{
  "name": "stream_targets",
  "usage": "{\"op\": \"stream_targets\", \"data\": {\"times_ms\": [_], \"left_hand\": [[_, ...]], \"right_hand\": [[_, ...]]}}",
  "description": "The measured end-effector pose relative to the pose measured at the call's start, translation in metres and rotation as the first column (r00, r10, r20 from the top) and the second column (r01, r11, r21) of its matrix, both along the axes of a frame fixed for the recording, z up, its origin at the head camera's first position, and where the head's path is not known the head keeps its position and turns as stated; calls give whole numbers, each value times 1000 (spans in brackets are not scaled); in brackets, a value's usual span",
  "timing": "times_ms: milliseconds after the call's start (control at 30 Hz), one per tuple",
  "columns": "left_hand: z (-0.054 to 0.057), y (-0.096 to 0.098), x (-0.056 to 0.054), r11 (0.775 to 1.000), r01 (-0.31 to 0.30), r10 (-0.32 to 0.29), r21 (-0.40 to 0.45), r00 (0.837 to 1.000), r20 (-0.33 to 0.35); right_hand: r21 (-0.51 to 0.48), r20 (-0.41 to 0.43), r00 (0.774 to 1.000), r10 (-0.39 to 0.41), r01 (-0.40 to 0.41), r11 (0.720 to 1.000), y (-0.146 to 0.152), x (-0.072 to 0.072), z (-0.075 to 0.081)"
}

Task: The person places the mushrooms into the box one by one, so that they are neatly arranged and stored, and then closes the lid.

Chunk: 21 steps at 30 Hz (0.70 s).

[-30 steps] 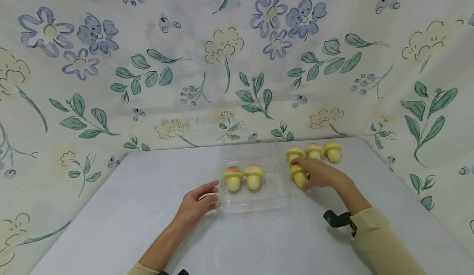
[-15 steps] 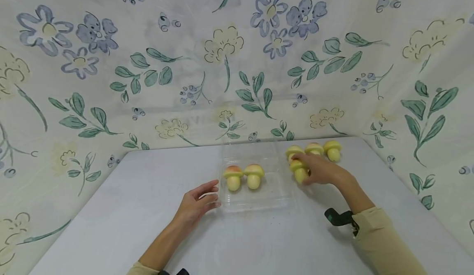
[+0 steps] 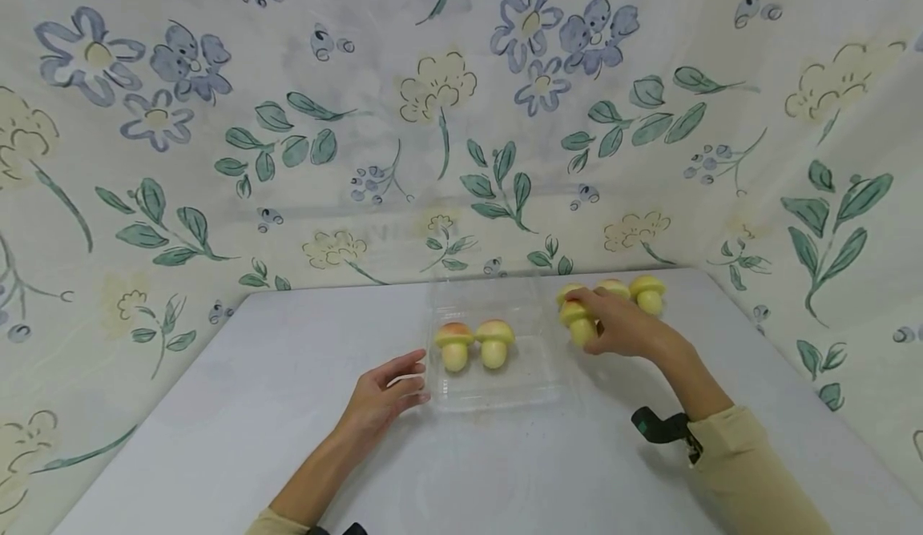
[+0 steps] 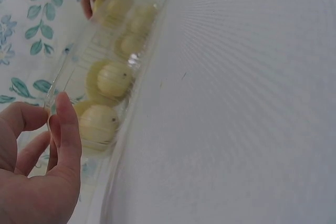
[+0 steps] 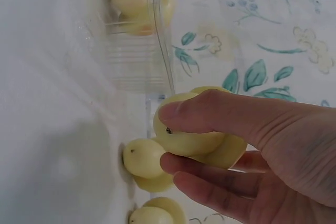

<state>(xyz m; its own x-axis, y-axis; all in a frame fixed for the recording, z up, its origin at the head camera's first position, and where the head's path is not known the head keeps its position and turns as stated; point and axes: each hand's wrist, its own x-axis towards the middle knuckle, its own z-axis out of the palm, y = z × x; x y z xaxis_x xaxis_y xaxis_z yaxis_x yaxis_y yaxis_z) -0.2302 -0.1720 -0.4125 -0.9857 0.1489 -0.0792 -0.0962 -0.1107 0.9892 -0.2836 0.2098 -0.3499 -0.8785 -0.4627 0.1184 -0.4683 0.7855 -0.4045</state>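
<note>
My right hand (image 3: 626, 323) pinches a yellow mushroom-shaped piece (image 3: 582, 331) beside a clear plastic box (image 3: 497, 399). In the right wrist view, the thumb lies across the round stem end of the held piece (image 5: 191, 141), with fingers below. Two similar pieces, a left one (image 3: 455, 349) and a right one (image 3: 494, 346), stand side by side in the left part of the box. Relaxed fingers of my left hand (image 3: 382, 397) meet the left side of the box. Up close, the fingertips of the left hand (image 4: 39, 182) are right at its rim.
Behind the right hand, a row of three more mushroom-shaped pieces, including the rightmost one (image 3: 648, 295), stands near the back edge of the white table (image 3: 490, 471). A floral cloth (image 3: 447, 158) hangs behind the table. The box's transparent lid (image 3: 483, 295) stands raised at the back.
My right hand has picked up the mushroom-shaped piece and shifted it slightly away from me, overlapping the back row more. The left hand and the box have stayed in place.
</note>
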Motion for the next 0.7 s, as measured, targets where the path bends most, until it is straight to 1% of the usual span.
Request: {"op": "stream_targets", "data": {"times_ms": [133, 267, 533, 700], "left_hand": [[0, -1, 0, 1000, 0, 0, 3, 1000, 1], [-1, -1, 0, 1000, 14, -14, 1, 1000, -3], [-1, -1, -1, 1000, -1, 1, -6, 1000, -1], [0, -2, 0, 1000, -2, 2, 2, 1000, -1]], "right_hand": [[-10, -26, 1000, 12, -12, 1000, -3, 3, 2], [-24, -45, 999, 30, -31, 999, -6, 4, 1], [-27, -43, 999, 28, -29, 999, -9, 7, 4], [-28, -12, 1000, 24, -24, 999, -14, 10, 7]]}}
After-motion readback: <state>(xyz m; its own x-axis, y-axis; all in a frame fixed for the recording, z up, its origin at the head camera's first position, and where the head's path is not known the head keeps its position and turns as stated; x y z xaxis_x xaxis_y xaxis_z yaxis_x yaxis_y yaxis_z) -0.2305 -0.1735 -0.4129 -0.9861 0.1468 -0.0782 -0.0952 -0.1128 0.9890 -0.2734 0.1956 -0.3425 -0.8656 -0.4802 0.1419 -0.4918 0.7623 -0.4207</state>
